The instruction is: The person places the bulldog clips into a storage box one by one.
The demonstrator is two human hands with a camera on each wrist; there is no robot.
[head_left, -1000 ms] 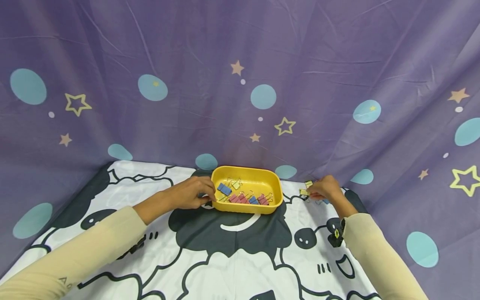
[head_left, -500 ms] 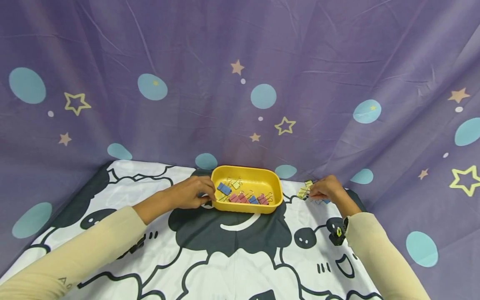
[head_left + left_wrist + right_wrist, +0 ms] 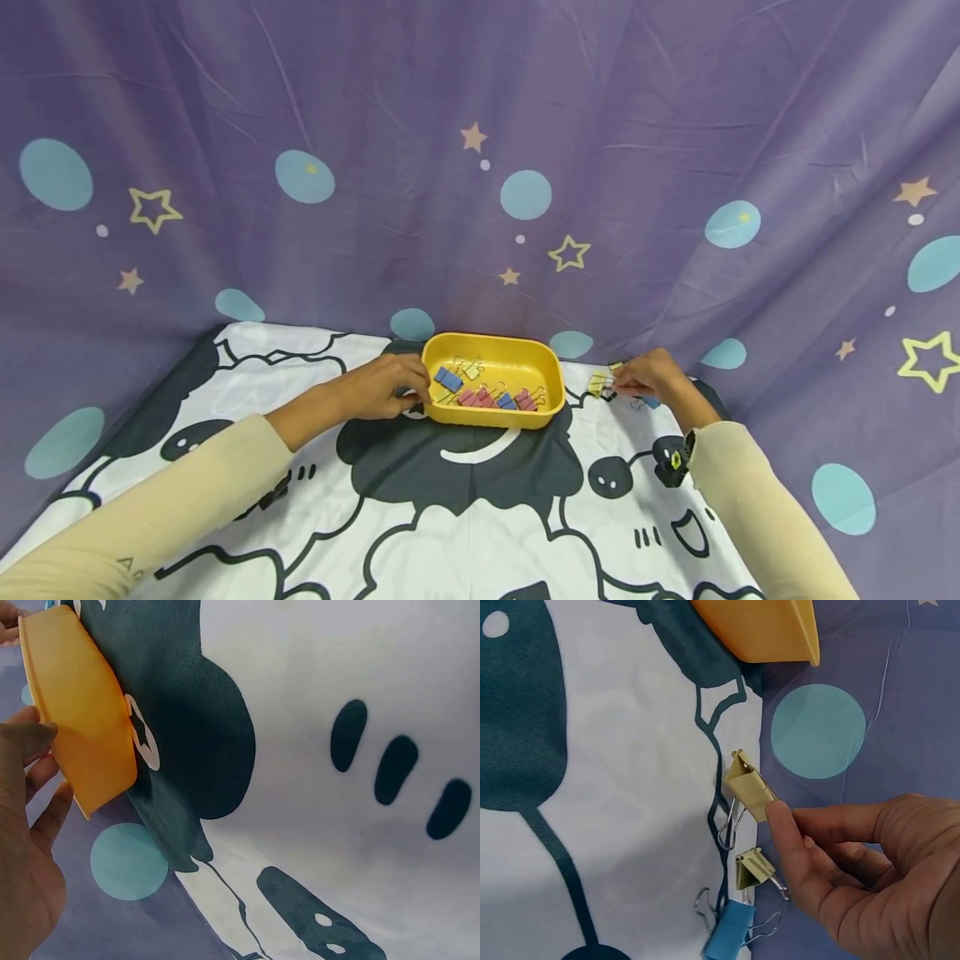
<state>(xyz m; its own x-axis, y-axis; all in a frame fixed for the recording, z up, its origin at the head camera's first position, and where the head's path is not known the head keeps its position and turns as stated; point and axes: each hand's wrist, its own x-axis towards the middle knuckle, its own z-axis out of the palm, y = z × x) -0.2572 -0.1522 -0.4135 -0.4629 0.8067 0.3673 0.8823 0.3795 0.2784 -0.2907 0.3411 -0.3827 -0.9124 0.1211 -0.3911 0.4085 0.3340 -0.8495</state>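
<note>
My left hand (image 3: 388,386) grips the left end of a yellow tray (image 3: 555,383), the thumb (image 3: 34,739) on its rim. Inside lie several binder clips: pink ones (image 3: 477,398), blue ones (image 3: 449,379) and a yellow one (image 3: 472,369). To the tray's right, my right hand (image 3: 649,374) pinches a yellow binder clip (image 3: 748,787) by one edge, its wire handle hanging down in the right wrist view. A second yellow clip (image 3: 754,868) and a blue clip (image 3: 731,930) lie close beside the fingers, partly hidden by the hand in the head view.
A white and dark cartoon-print cloth (image 3: 465,550) covers the table. Right behind the tray, a purple curtain (image 3: 420,250) with stars and dots hangs along the table's far edge; another stretch runs down the right side.
The yellow clip at my right fingertips has turned and shifted slightly left, towards the tray. My left hand and the tray stay where they were.
</note>
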